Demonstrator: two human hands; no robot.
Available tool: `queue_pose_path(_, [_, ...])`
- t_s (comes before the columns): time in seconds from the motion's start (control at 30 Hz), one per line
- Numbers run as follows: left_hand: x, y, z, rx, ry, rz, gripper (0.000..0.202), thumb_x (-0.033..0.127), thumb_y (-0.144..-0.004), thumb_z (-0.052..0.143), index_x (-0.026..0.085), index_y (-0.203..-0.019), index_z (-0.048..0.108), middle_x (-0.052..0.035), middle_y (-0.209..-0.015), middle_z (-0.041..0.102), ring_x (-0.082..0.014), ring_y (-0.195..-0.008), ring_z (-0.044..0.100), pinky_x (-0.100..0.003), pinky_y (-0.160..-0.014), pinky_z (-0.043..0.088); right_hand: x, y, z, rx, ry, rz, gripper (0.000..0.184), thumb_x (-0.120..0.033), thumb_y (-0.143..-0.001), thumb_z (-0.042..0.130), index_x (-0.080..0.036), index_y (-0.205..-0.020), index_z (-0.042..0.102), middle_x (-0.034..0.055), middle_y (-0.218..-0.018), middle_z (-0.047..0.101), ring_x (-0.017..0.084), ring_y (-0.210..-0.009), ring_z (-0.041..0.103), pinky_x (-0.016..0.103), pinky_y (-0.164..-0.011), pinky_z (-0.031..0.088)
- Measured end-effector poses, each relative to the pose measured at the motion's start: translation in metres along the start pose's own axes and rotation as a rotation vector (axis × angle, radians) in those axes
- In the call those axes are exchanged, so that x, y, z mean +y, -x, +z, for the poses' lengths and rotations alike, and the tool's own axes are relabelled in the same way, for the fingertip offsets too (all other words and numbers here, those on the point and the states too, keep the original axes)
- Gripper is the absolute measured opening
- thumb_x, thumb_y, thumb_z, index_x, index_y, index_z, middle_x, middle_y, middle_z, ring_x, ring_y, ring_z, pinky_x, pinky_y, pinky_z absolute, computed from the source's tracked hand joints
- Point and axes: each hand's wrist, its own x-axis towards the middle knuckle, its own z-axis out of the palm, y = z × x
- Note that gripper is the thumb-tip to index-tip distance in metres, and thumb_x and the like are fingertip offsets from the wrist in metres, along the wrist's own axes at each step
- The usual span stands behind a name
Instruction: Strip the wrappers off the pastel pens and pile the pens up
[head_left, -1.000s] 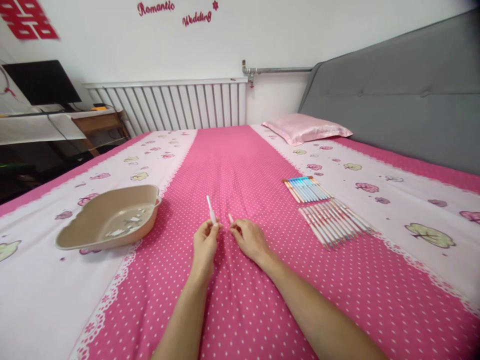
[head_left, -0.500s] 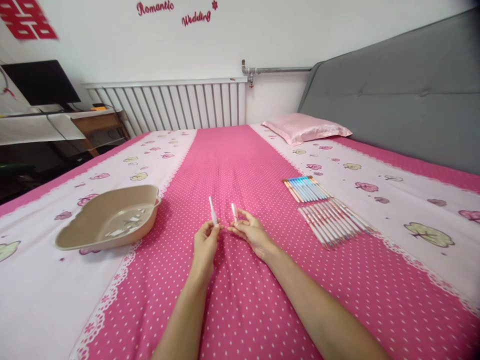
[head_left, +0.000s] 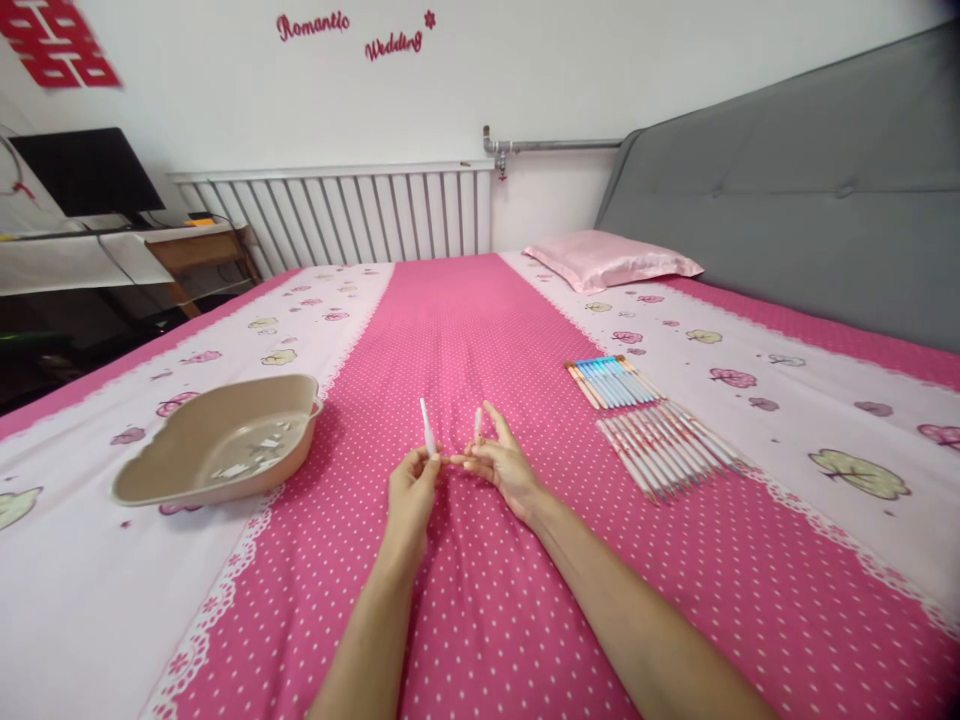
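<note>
My left hand is closed around the lower end of a slim white pen piece, which stands nearly upright with its thin end at the top. Close by on the right, my right hand pinches a short pale pinkish tube, one finger raised behind it. Fingertips of both hands nearly meet just above the pink dotted sheet; whether they touch is unclear. To the right lie a row of white pens with reddish marks and, behind it, a row of blue and orange pens.
A beige basin with small white pieces inside sits on the bed at the left. Farther back are a pink pillow, a grey headboard, a white radiator and a desk with a monitor.
The tube in my right hand has shifted slightly right, and a finger of that hand has lifted. My left hand keeps its hold on the white pen piece.
</note>
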Motion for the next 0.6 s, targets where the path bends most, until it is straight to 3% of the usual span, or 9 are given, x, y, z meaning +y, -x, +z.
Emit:
queue_pose_path(0.37, [0.0027,0.0034,-0.0001,-0.031,-0.018,-0.017,0.034,0.033,-0.061,0.066,0.013,-0.088,0.064,0.0009,-0.059,0.055,-0.0067,-0.048,0.045,-0.018,-0.046,0.031,0.0017,-0.0005,-0.0036,-0.076,-0.005,0.027,0.079,-0.006,-0.07,0.053,-0.029,-0.137,0.02,-0.0029,-0.067,0.063,0.014,-0.07,0.068,0.018,-0.058,0.053])
queue_pose_path(0.5, [0.0022,0.0028,0.0002,-0.037,-0.039,-0.008,0.033,0.034,-0.062,0.065,0.012,-0.088,0.063,0.0001,-0.062,0.056,-0.0065,-0.048,0.044,-0.019,-0.047,0.031,0.0017,-0.0021,-0.0055,-0.054,0.033,0.025,0.068,-0.017,-0.075,0.056,-0.032,-0.134,0.023,-0.0022,-0.069,0.064,0.013,-0.06,0.066,0.018,-0.05,0.051])
queue_pose_path(0.6, [0.0017,0.0019,0.0004,-0.058,-0.086,0.008,0.032,0.033,-0.064,0.062,0.012,-0.089,0.062,-0.0011,-0.066,0.058,-0.0068,-0.049,0.044,-0.02,-0.048,0.032,0.0014,-0.0039,-0.0073,-0.019,0.065,0.009,0.059,-0.027,-0.077,0.058,-0.03,-0.128,0.03,-0.0017,-0.07,0.065,0.009,-0.046,0.06,0.014,-0.038,0.043])
